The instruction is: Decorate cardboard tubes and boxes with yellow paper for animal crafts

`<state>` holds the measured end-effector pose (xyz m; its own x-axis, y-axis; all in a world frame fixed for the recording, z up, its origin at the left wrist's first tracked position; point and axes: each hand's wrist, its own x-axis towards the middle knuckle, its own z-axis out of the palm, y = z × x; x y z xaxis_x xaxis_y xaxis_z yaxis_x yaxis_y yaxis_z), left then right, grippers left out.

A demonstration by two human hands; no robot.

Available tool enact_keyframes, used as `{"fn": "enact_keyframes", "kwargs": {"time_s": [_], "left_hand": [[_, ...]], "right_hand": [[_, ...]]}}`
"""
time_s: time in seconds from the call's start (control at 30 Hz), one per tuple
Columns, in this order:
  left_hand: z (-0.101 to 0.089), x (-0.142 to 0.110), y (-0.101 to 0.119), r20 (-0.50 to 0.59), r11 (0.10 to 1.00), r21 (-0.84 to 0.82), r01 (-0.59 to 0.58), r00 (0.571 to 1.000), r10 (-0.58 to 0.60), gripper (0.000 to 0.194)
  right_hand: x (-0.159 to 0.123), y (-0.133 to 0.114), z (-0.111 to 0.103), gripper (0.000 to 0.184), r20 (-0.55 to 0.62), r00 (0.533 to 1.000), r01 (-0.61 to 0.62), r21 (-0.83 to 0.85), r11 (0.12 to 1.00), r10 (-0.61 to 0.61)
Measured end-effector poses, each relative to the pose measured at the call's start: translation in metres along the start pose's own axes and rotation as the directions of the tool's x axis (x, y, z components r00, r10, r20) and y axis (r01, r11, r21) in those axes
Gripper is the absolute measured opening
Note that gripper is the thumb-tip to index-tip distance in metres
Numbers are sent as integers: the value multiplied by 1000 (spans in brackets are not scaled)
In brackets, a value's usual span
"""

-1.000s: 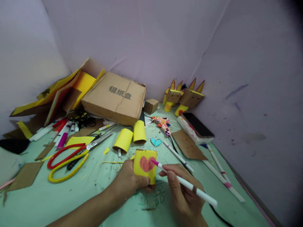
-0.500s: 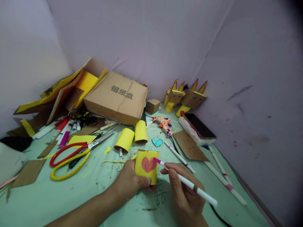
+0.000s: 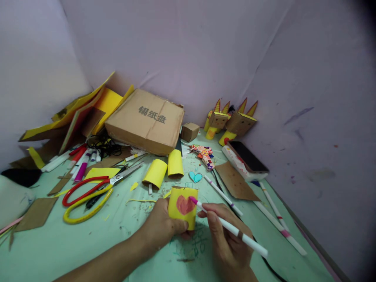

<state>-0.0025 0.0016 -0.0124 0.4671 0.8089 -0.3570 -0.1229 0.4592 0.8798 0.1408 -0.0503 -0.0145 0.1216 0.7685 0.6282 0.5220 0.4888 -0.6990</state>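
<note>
Near the middle of the table, my left hand [image 3: 164, 225] grips a yellow paper-covered cardboard tube [image 3: 174, 213] by its lower left side, thumb across the front. A reddish-pink heart [image 3: 184, 205] is coloured on the tube's face. Between the thumb and fingers of my right hand [image 3: 227, 235] is a white marker [image 3: 232, 228], its magenta tip touching the heart's upper right. Just beyond the held tube are two more yellow tubes, one standing [image 3: 175, 163] and one leaning [image 3: 155, 173]. A teal paper heart [image 3: 195, 177] lies flat close by.
Red-and-yellow-handled scissors [image 3: 110, 183] lie at left, before several markers [image 3: 82, 168]. A cardboard box [image 3: 143, 123] stands behind. Further right are a patterned glue gun [image 3: 202, 153], a phone [image 3: 248, 156], cardboard figures [image 3: 239, 123], a cardboard piece [image 3: 235, 181] and loose markers [image 3: 223, 194].
The marker tip has shifted slightly left across the heart, my right hand moving with it. My left hand keeps the tube in nearly the same place.
</note>
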Motion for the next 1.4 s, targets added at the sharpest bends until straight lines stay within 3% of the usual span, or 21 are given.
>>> {"fn": "enact_keyframes", "kwargs": {"time_s": [0.3,0.47,0.63,0.77,1.07,1.23,1.4], "left_hand": [[1,1,2,2,1000,4,2,1000,-2,15],[0,0,2,-3,1000,5,22,1000,-22,15],[0,-1,1,-2,1000,8,16,1000,-16,16],[0,0,2,10,1000,14,8,1000,-9,12],[-7,-1,4,129,995,-70,64,990,-55,22],[-9,0,6,135,990,-107,90,988,-75,42],[-8,0,6,150,995,-76,61,988,-49,32]], "right_hand": [[-1,-4,5,20,-65,997,-43,82,996,48],[-2,-4,2,19,-117,992,-49,23,999,51],[-1,-1,-1,20,-44,999,-24,-31,999,23],[-2,-1,2,20,-39,998,-39,50,998,41],[-3,-3,4,19,-86,995,-42,100,994,51],[-5,0,0,19,-163,984,-67,68,995,78],[-4,-2,-2,20,-39,998,-39,55,998,41]]}}
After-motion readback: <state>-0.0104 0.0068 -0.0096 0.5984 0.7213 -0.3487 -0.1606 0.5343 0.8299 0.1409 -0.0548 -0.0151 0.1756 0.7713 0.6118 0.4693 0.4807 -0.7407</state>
